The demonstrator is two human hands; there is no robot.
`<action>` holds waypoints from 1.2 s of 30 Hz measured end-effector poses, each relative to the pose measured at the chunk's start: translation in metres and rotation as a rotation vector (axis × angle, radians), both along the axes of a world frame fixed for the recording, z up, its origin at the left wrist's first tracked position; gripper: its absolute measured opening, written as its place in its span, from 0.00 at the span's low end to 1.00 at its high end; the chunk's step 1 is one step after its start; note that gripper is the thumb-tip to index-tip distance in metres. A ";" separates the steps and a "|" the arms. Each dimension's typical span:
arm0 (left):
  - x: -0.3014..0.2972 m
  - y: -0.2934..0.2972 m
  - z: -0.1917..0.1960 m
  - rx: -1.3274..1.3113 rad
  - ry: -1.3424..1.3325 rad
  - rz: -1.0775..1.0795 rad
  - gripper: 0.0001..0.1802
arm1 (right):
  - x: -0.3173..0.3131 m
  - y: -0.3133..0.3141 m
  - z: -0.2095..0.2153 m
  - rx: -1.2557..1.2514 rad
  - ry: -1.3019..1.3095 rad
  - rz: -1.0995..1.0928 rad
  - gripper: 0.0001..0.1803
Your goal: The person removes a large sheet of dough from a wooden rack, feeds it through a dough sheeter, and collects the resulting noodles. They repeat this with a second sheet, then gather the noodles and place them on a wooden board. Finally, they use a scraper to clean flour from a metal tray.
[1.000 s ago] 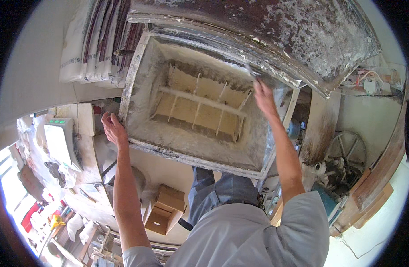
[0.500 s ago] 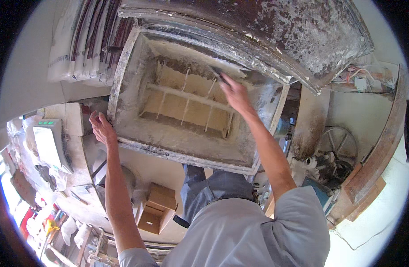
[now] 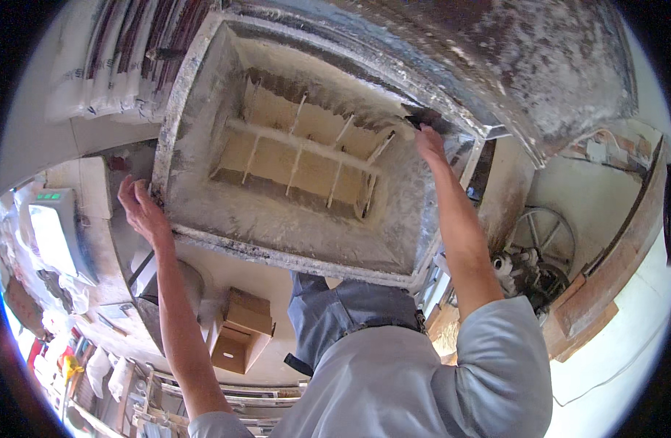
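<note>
Plaster-crusted mould box (image 3: 292, 241) sits tilted in front of me, its slatted tan grid (image 3: 299, 157) exposed in the recess. My left hand (image 3: 142, 212) lies flat against the box's left rim, fingers spread. My right hand (image 3: 429, 142) is closed on a dark scraper (image 3: 416, 120), I think, at the upper right corner. White crust coats most walls, so I judge the scraping barely begun.
</note>
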State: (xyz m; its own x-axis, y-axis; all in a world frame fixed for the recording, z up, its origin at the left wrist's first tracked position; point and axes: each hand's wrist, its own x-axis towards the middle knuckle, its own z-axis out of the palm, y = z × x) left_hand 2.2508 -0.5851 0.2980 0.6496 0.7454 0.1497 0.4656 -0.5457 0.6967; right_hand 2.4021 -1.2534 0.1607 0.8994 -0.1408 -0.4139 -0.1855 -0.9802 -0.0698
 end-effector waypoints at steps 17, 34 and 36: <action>-0.003 0.008 -0.010 -0.008 -0.038 -0.026 0.22 | -0.003 0.022 -0.006 0.077 0.029 0.423 0.20; -0.008 0.010 -0.012 -0.174 -0.168 -0.044 0.20 | 0.040 0.044 -0.086 -0.053 -0.026 0.362 0.18; -0.010 0.012 -0.014 -0.157 -0.191 -0.069 0.20 | 0.047 0.034 -0.133 -0.190 0.158 0.520 0.16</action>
State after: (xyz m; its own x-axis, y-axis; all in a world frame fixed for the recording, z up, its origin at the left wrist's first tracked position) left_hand 2.2407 -0.5735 0.2835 0.6707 0.7242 0.1602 0.2833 -0.4497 0.8470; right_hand 2.4493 -1.2194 0.0281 0.7995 0.2183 -0.5596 0.3304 -0.9378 0.1062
